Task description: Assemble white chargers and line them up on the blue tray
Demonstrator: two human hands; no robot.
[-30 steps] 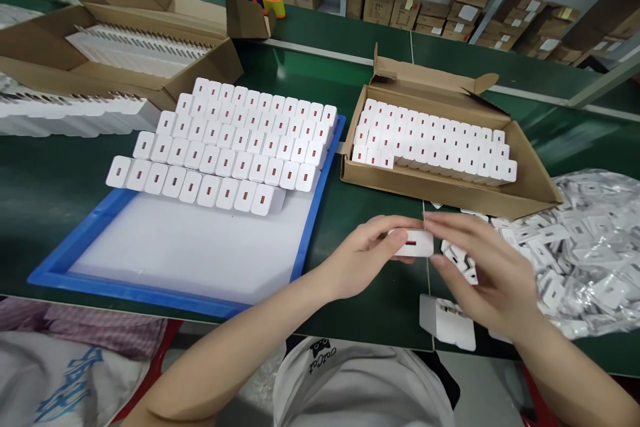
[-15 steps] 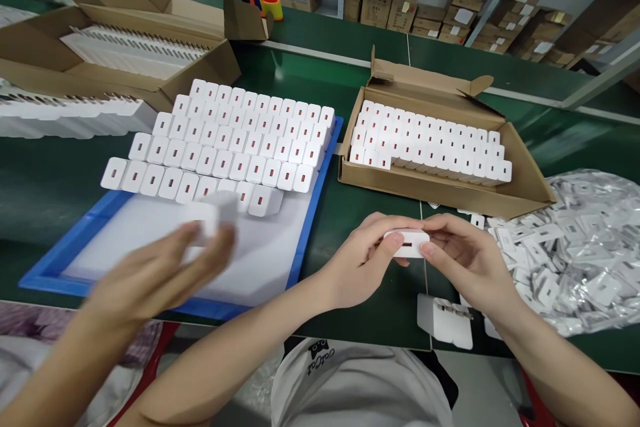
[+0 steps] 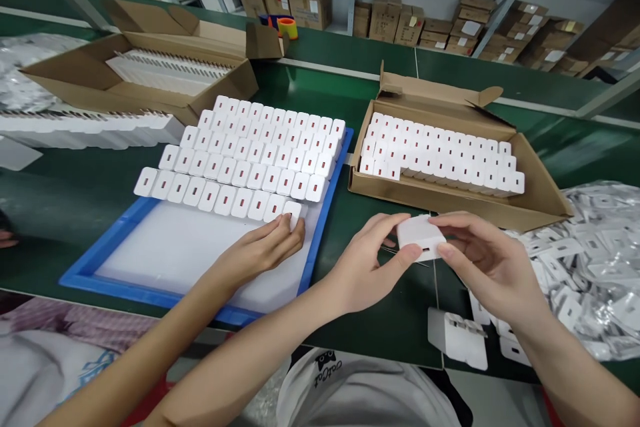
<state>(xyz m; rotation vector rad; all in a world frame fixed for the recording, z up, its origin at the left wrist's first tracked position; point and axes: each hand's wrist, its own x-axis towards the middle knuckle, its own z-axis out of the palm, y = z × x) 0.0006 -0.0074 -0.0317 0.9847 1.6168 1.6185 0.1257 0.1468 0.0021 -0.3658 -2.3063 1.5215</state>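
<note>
The left hand [image 3: 367,270] and right hand [image 3: 493,267] grip a white charger [image 3: 419,235] between their fingers [image 3: 411,254] above the green surface [image 3: 390,320]. Beside them, a co-worker's hand [image 3: 257,252] touches the row-end charger [image 3: 293,211] on the blue tray [image 3: 321,227].

I hold one white charger block [image 3: 420,237] between both hands, lifted clear of the green tabletop [image 3: 400,327], near its front edge and right of the middle. It is a small smooth brick with rounded corners, tipped so that its broad plain side faces up and the narrow face with the small port slot looks down toward me. My left hand [image 3: 367,273] pinches its left end, thumb on the near face and fingers behind. My right hand [image 3: 487,263] grips the right end the same way.
</note>
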